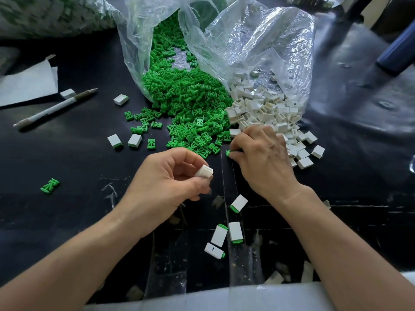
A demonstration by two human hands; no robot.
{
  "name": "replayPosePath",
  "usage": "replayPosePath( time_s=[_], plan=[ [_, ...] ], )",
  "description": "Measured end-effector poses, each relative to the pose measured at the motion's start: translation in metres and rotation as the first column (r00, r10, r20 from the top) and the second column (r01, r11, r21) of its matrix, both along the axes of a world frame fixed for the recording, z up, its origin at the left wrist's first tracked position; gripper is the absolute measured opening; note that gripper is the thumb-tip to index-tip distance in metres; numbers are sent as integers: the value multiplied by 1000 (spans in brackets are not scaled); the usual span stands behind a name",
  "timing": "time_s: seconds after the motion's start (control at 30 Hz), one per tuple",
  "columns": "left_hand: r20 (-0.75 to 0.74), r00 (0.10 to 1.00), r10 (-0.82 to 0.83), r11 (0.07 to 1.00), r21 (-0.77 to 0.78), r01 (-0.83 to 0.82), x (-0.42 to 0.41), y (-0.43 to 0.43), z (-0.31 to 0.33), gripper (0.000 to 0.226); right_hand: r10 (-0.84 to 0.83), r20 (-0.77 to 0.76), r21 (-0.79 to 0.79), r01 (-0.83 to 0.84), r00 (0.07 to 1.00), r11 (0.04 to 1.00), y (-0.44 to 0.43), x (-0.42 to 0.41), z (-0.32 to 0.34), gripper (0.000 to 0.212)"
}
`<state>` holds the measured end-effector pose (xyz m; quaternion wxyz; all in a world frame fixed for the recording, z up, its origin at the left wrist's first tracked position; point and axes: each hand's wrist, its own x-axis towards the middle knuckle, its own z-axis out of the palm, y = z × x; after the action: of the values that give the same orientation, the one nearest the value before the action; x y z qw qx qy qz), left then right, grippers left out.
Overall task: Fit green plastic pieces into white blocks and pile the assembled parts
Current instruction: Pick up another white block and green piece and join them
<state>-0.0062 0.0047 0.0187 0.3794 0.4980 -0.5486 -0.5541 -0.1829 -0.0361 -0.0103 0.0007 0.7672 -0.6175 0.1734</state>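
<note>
Black table fills the view. At 12 o'clock a clear bag lies open, and a big heap of green pieces spills out of it. A heap of white blocks sits at 1 o'clock. In the middle, the left hand pinches one white block between thumb and fingers. Just beside it, the right hand pinches a small green piece in its fingertips. Four finished parts lie at 6 o'clock. A pen lies at about 9 o'clock.
</note>
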Motion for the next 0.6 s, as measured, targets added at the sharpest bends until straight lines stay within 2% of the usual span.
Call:
replayPosePath(
  time_s=[0.1, 0.13, 0.2, 0.27, 0.33, 0.47, 0.6],
  plan=[
    [-24, 1000, 8, 999, 31, -7, -1, 0, -1, 14, 13, -73, -8, -14, 997, 1000, 0, 1, -2, 20],
    [-26, 1000, 9, 999, 34, -9, 0, 0, -1, 14, 19, -54, -16, -19, 998, 1000, 0, 2, -1, 20],
    [-22, 1000, 9, 999, 34, -9, 0, -1, -2, 15, 19, 180, -26, -14, 984, 1000, 2, 4, 4, 16],
    [-10, 1000, 10, 1000, 26, -9, 1, -1, -2, 15, 14, 491, 23, -29, 871, 999, 7, 5, 9, 9],
    [5, 1000, 12, 1000, 17, -12, 1, -2, -3, 14, -5, 622, 78, -55, 783, 995, 12, 7, 12, 13],
    [18, 1000, 17, 1000, 7, -17, 2, -2, -4, 13, -8, 683, 161, -139, 730, 977, 19, 11, 14, 21],
    [22, 1000, 22, 1000, -2, -22, 2, -3, -5, 10, -21, 641, 199, -140, 767, 970, 23, 14, 19, 21]
  ],
)
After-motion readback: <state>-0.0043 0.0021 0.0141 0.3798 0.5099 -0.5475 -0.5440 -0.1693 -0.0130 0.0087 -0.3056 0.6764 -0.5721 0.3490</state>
